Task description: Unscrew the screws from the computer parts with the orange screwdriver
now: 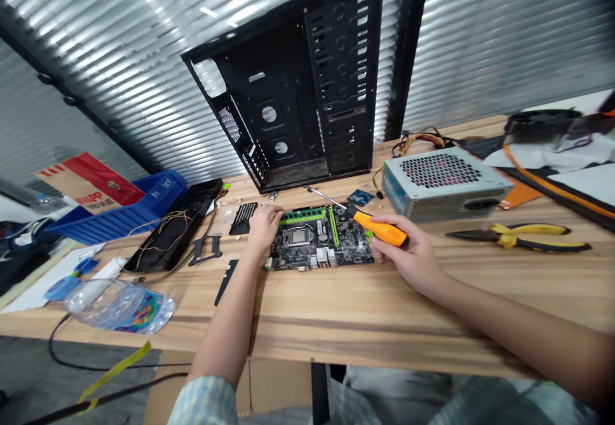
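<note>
A motherboard [300, 238] lies flat on the wooden table, with a green memory stick along its far side and a processor socket near its middle. My left hand [263, 227] grips its left edge, fingers curled at the far corner. In my right hand [410, 252] is a screwdriver [382, 227] with an orange handle; its shaft points left over the board's far right part. The fingertips of that hand are close to the board's right edge; whether they touch it I cannot tell. A small blue circuit board [360, 197] lies just behind.
A black computer case [288, 85] stands at the back. To the right are a power supply [446, 181] and yellow-black pliers [519, 236]. Leftward lie a bit set [243, 218], a black bracket [205, 249], a plastic bottle [118, 304] and a blue bin [158, 197].
</note>
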`<state>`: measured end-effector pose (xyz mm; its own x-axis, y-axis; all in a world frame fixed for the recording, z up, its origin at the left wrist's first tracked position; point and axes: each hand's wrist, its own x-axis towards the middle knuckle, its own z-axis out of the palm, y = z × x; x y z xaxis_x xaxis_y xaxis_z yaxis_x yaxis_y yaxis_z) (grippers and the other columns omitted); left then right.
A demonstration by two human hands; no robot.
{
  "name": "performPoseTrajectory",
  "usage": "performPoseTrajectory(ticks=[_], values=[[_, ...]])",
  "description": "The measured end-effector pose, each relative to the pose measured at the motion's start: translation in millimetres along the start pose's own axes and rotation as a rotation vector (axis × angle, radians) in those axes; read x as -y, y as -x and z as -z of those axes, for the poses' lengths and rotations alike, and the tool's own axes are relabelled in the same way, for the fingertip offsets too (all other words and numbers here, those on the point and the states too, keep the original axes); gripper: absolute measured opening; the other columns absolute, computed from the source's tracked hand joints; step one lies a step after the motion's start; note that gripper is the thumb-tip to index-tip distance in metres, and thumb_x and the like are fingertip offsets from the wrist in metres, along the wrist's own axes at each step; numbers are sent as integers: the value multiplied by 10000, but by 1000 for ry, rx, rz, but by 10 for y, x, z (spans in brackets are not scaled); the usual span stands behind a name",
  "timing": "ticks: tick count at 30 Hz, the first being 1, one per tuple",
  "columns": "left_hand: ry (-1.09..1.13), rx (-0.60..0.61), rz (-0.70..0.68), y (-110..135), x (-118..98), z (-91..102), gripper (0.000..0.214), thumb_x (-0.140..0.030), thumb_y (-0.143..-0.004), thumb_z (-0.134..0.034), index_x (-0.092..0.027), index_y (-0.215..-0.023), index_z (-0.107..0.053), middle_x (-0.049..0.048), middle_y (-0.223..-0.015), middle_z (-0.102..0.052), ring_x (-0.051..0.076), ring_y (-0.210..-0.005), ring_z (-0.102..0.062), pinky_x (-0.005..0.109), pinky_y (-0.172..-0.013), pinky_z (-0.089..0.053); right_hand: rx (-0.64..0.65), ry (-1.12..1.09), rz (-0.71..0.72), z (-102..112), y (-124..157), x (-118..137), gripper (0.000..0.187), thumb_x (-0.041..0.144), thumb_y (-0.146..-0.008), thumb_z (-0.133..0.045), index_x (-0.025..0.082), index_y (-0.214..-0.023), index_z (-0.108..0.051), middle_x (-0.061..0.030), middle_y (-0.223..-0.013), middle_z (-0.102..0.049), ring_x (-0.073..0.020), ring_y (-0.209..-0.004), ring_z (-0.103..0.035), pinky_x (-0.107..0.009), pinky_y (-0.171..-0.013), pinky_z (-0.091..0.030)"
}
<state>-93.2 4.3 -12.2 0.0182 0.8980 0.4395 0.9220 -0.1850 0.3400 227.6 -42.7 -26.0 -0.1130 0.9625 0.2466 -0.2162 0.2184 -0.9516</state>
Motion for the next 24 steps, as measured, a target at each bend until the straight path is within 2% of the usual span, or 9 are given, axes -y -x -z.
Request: performPoseTrajectory(ticks=[6,13,19,24], values=[[-69,44,20,5,15,-7,156,-259,-906,-527,-199,-881,-668,78,-990,-686,246,-991,-599,385,-919,-450,-89,18,44,80,-61,87,296,260,-695,-744,227,-972,-645,3,-752,-651,-118,-466,-550,-282,-447,-478],[-73,52,5,3,-6,2,143,-244,-902,-522,-201,-908,-658,77,-1002,-681,240,-1002,-596,376,-919,-447,-155,29,-32,131,-123,74,295,259,-652,-761,224,-929,-668,27,-617,-612,-126,-446,-528,-271,-430,-443],[-75,29,-2,16,-101,52,105,-214,-875,-560,-219,-873,-665,55,-997,-684,235,-1022,-594,374,-906,-433,-177,2,-113,127,-126,9,350,292,-620,-787,227,-937,-652,18,-654,-630,-128,-435,-509,-273,-396,-398],[-101,-23,12,30,-144,82,117,-252,-883,-568,-234,-859,-682,63,-1010,-685,245,-1034,-588,385,-893,-417,-179,18,-107,134,-125,-30,357,301,-634,-777,229,-957,-644,23,-629,-617,-132,-428,-494,-281,-403,-400]])
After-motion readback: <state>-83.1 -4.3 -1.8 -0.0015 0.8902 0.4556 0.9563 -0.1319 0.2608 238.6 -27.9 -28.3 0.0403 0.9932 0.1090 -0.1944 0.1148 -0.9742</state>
